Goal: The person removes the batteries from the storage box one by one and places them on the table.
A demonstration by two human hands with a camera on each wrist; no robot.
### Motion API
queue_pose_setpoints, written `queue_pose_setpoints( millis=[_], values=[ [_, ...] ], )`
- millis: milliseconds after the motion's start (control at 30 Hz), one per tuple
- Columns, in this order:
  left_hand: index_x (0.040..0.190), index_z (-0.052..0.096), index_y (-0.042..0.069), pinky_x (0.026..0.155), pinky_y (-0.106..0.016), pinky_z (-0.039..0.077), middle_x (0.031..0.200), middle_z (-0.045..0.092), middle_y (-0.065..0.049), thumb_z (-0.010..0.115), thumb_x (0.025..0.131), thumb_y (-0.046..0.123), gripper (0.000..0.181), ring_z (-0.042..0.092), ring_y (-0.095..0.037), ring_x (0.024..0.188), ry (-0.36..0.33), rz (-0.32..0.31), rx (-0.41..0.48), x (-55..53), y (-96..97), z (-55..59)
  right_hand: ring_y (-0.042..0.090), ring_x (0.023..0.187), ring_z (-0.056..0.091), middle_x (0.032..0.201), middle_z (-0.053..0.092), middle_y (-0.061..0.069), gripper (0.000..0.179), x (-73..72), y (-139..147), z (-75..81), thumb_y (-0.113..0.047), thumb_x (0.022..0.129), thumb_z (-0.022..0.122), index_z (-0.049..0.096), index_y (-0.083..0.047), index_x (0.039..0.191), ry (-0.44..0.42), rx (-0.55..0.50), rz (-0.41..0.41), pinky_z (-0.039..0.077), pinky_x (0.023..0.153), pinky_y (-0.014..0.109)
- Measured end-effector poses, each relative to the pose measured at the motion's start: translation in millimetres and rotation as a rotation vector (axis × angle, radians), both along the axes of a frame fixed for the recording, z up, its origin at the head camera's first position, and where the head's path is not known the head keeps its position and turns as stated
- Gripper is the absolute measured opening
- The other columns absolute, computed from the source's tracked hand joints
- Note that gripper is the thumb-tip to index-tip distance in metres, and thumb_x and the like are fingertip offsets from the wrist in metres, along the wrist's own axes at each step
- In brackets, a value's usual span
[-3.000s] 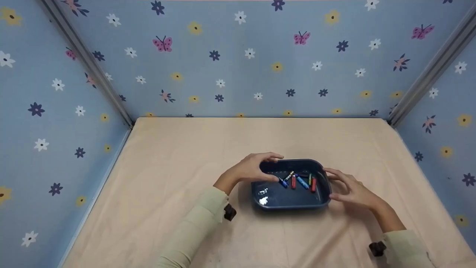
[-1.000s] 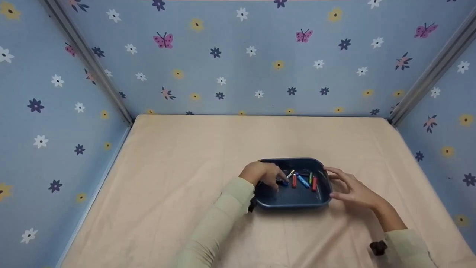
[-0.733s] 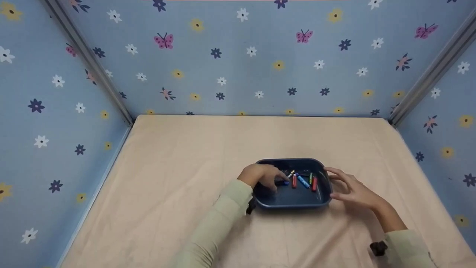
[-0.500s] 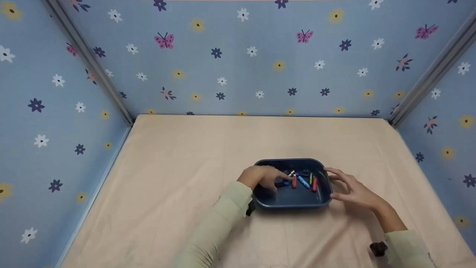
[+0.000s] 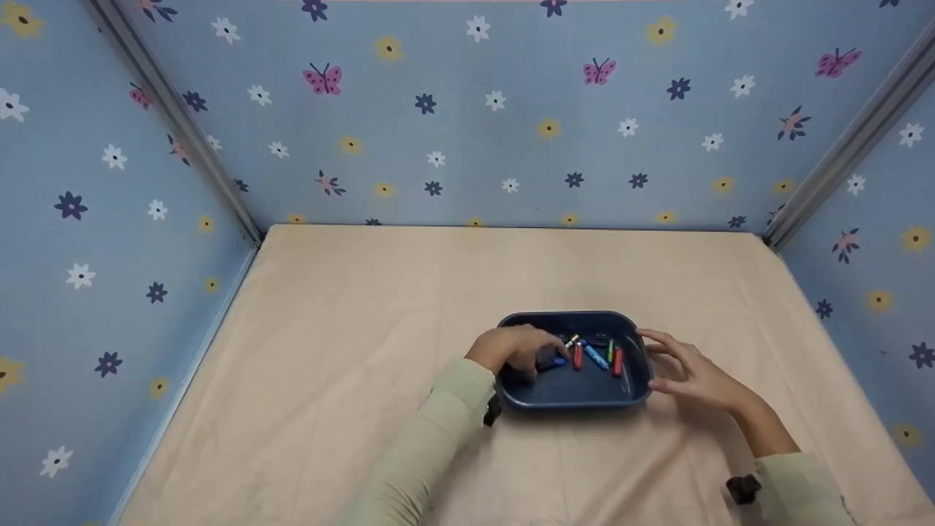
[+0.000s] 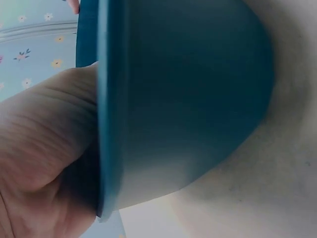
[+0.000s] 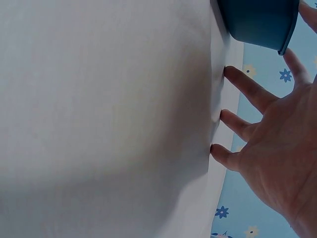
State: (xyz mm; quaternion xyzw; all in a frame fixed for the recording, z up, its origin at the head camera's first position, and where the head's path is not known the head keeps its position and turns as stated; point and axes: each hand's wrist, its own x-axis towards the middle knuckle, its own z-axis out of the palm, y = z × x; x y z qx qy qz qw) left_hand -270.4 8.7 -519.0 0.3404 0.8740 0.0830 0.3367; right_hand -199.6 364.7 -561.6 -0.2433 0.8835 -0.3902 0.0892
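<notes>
A dark blue rectangular basin (image 5: 577, 404) with rounded corners stands on the cloth. My left hand (image 5: 515, 347) reaches over its left rim, fingers pointing down inside. Between thumb and index finger shows a dark cylinder with a blue end (image 5: 558, 362); I cannot tell whether it is held. Beside it lie small battery-like cylinders: a red one (image 5: 578, 356), a light blue one (image 5: 596, 356), a green one (image 5: 611, 351) and another red one (image 5: 618, 362). My right hand (image 5: 690, 374) touches the basin's right rim with thumb and index finger; its other fingertips rest on the cloth in the right wrist view.
A beige cloth (image 5: 350, 314) covers the table. Blue flowered panels (image 5: 467, 131) enclose it at the back and both sides, with grey metal posts (image 5: 175, 124) at the corners. In the left wrist view the basin's outer wall (image 6: 188, 89) fills the middle.
My left hand has gone from the basin's left rim down inside, among the cylinders. The blue-ended cylinder has turned a little beside its fingers. The right hand has stayed in place.
</notes>
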Motion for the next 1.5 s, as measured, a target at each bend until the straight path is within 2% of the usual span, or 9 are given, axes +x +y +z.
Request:
queue_pose_setpoints(
  millis=[100,233,433,567,767,867,1000,1200,1500],
  values=[
    [0.161,0.061,0.037,0.121,-0.047,0.054,0.163,0.062,-0.007,0.084,0.101,0.011,0.069,0.062,-0.026,0.143,-0.011,0.028,0.011,-1.9,0.2,2.2,0.034,0.148,0.064,0.172,0.055,0.019,0.081,-0.1,-0.1,-0.5,-0.016,0.101,0.082,0.044,-0.019,0.173,0.0,-0.006,-0.003,0.028,0.117,0.094],
    [0.155,0.065,0.033,0.115,-0.046,0.057,0.155,0.065,-0.008,0.085,0.1,0.01,0.063,0.062,-0.026,0.136,-0.016,0.072,0.025,-1.7,0.6,1.7,0.038,0.148,0.064,0.171,0.055,0.021,0.081,0.0,-0.4,-1.4,-0.015,0.101,0.082,0.044,-0.018,0.173,-0.005,-0.008,-0.002,0.027,0.118,0.093],
    [0.15,0.069,0.03,0.117,-0.048,0.056,0.152,0.068,-0.008,0.085,0.102,0.014,0.054,0.063,-0.027,0.138,0.068,0.125,0.066,2.5,1.8,-7.0,0.028,0.15,0.061,0.169,0.058,0.019,0.081,0.9,0.4,-1.7,-0.019,0.102,0.082,0.044,-0.023,0.173,-0.032,-0.003,-0.034,0.023,0.12,0.092],
    [0.148,0.071,0.03,0.114,-0.048,0.056,0.152,0.068,-0.008,0.083,0.102,0.012,0.051,0.064,-0.026,0.133,0.099,0.147,0.095,3.1,1.9,-12.4,0.025,0.149,0.062,0.172,0.054,0.02,0.08,0.5,0.5,-1.6,-0.016,0.102,0.082,0.044,-0.019,0.173,-0.017,-0.017,-0.012,0.024,0.119,0.093],
    [0.146,0.074,0.028,0.091,-0.035,0.057,0.119,0.081,-0.003,0.083,0.099,0.008,0.052,0.069,-0.014,0.096,0.115,0.171,0.15,2.5,2.4,-18.1,0.032,0.149,0.063,0.174,0.052,0.02,0.08,0.2,0.7,-1.1,-0.015,0.102,0.083,0.045,-0.018,0.172,-0.014,-0.022,-0.008,0.025,0.119,0.093],
    [0.145,0.075,0.027,0.085,-0.032,0.055,0.106,0.082,0.0,0.084,0.099,0.007,0.052,0.069,-0.009,0.086,0.119,0.185,0.169,2.8,3.1,-18.9,0.035,0.149,0.063,0.173,0.053,0.02,0.08,-0.1,1.0,-1.2,-0.015,0.101,0.083,0.045,-0.019,0.172,-0.011,-0.023,-0.014,0.024,0.12,0.093],
    [0.144,0.076,0.027,0.084,-0.031,0.055,0.103,0.083,0.001,0.085,0.098,0.007,0.051,0.069,-0.008,0.084,0.128,0.202,0.182,3.8,3.5,-19.0,0.029,0.149,0.064,0.172,0.054,0.021,0.08,-0.1,1.2,-1.7,-0.016,0.101,0.083,0.046,-0.019,0.172,-0.01,-0.021,-0.019,0.023,0.12,0.093],
    [0.144,0.076,0.025,0.08,-0.03,0.053,0.103,0.081,0.0,0.084,0.098,0.008,0.049,0.067,-0.008,0.082,0.129,0.22,0.19,5.5,1.9,-21.3,0.009,0.146,0.062,0.17,0.055,0.024,0.079,-1.0,0.6,-3.9,-0.013,0.102,0.082,0.045,-0.014,0.172,-0.012,-0.045,0.013,0.023,0.119,0.094],
    [0.141,0.078,0.023,0.078,-0.028,0.05,0.105,0.081,-0.001,0.084,0.097,0.007,0.046,0.065,-0.008,0.083,0.163,0.204,0.203,4.4,1.4,-19.1,-0.004,0.145,0.057,0.172,0.053,0.024,0.08,-1.4,0.9,-5.2,-0.011,0.101,0.082,0.044,-0.012,0.172,0.004,-0.073,0.031,0.025,0.119,0.093]
  ],
)
